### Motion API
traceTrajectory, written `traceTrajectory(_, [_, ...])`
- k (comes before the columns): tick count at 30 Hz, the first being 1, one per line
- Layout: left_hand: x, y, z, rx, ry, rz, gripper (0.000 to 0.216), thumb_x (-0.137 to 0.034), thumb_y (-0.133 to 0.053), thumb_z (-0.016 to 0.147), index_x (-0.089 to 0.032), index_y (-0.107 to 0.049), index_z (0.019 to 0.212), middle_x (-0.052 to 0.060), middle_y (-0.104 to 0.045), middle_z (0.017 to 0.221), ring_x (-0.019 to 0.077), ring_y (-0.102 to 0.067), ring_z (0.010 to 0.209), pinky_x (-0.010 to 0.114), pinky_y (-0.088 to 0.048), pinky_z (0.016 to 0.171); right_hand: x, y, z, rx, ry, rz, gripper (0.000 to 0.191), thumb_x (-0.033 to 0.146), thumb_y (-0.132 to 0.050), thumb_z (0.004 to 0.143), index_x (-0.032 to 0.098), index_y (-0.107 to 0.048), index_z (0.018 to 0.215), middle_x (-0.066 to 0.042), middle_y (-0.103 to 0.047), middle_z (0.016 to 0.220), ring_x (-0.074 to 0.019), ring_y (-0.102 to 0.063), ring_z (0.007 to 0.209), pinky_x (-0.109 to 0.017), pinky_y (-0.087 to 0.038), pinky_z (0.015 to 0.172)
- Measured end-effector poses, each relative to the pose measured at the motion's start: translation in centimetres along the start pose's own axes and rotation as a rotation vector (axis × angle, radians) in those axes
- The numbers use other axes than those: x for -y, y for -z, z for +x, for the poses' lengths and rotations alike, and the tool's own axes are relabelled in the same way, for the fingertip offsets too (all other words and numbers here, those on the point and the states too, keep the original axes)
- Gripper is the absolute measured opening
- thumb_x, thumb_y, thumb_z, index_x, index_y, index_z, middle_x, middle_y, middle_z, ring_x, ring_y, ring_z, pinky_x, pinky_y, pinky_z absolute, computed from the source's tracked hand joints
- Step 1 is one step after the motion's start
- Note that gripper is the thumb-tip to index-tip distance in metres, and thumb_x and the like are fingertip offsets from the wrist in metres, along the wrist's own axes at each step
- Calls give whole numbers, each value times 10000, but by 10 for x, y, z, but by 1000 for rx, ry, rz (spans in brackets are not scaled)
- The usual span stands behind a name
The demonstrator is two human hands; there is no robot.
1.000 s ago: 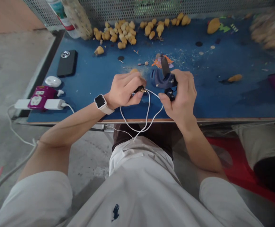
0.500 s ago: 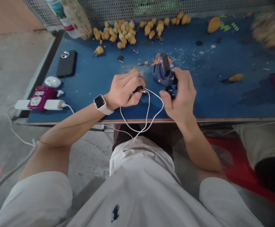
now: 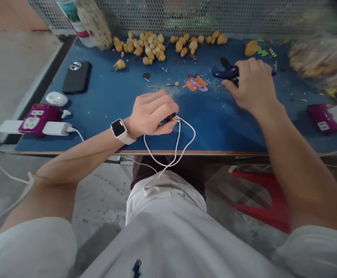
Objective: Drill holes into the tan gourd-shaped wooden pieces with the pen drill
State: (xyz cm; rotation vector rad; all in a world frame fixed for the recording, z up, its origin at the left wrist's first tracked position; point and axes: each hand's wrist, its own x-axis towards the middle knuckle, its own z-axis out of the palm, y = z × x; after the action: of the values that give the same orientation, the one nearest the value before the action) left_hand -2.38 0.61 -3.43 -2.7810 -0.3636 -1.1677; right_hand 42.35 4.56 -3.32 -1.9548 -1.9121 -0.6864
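My left hand (image 3: 154,112) is closed, its fingers wrapped round a small black corded tool (image 3: 171,117) with a gold-coloured end. From that end a looped white cable (image 3: 194,133) hangs over the table edge toward my lap. Further right, my right hand (image 3: 251,83) grips a dark blue tool with a curved jaw (image 3: 225,72), low over the blue tabletop; much of it is hidden under the palm. Between the hands lies a pile of orange and lilac scraps (image 3: 196,83). A small bit with a round head (image 3: 173,84) rests left of the scraps.
Small tan gourd-like pieces (image 3: 149,48) line the back by a perforated metal panel (image 3: 186,17). At left are a black phone (image 3: 77,79), a white earbud case (image 3: 57,99) and a purple power socket (image 3: 36,119). A plastic bag (image 3: 322,58) and another purple socket (image 3: 320,117) stand at right.
My right hand has carried the dark blue tool to the right and away from me, uncovering the scrap pile. My left hand keeps its hold on the corded tool. The view has shifted slightly.
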Motion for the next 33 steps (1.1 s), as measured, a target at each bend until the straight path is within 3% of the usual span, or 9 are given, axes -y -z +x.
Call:
traceTrajectory(4, [-6,5,5,35,31,-12,889,-996,-191,1305,-289,-722,1215,51,-675,954,309,-846,901,496,-719,855,-19,-21,11,60,10,-25,1861,1072,434,798,23,-942,1483,-380,-906,1363,-482,-918,1361,-651,-634,1061])
traceTrajectory(9, [-13,9,7,87,67,-41,935,-1012,-200,1320,-274,-763,1209,97,-733,976,336,-874,981,513,-735,878,-30,-43,4,-140,121,-6,1866,1147,429,748,64,-997,1274,-395,-907,1134,-456,-955,1075,-619,-661,949])
traceTrajectory(12, [-16,13,10,64,90,-22,940,-1023,-214,1327,-278,-777,1223,82,-727,968,333,-889,957,528,-755,872,-31,-49,2,-146,126,7,1846,1147,410,778,68,-990,1311,-384,-912,1148,-428,-954,1107,-582,-663,976])
traceTrajectory(17, [-18,22,14,20,-161,53,801,-782,-170,1420,-287,-799,1406,65,-783,1054,288,-882,865,471,-725,737,-24,-34,-5,-18,114,-36,1852,1092,433,793,47,-970,1400,-368,-919,1228,-433,-942,1234,-580,-646,1007])
traceTrajectory(20, [-17,21,12,27,-131,46,822,-811,-199,1422,-263,-811,1400,65,-788,1058,287,-902,884,470,-745,784,-12,-1,-19,51,135,-17,1656,1086,267,992,57,-940,1469,-357,-907,1326,-444,-918,1293,-603,-642,1113])
traceTrajectory(22, [-16,19,10,29,-58,7,825,-891,-315,1400,-250,-830,1328,67,-787,1006,291,-916,909,462,-761,852,2,30,-29,166,172,15,1158,911,-129,1274,54,-781,1699,-368,-830,1600,-487,-803,1536,-660,-582,1312])
traceTrajectory(24, [-15,19,9,27,-48,-15,776,-902,-422,1383,-262,-851,1290,69,-797,960,293,-916,905,443,-757,860,18,60,-36,308,130,17,750,611,-488,1314,42,-687,1761,-360,-748,1729,-493,-707,1652,-648,-498,1436])
traceTrajectory(28, [-15,26,11,55,-170,93,663,-788,-417,1405,-329,-896,1396,53,-802,924,304,-894,836,460,-712,742,38,89,-39,425,44,13,658,441,-602,1302,42,-604,1826,-349,-651,1833,-482,-600,1749,-591,-382,1516])
traceTrajectory(33, [-20,30,15,65,-206,148,536,-718,-511,1390,-351,-894,1461,45,-776,893,303,-859,772,464,-665,680,33,83,-37,407,65,36,634,448,-631,1322,83,-599,1840,-351,-651,1848,-471,-598,1732,-602,-387,1477])
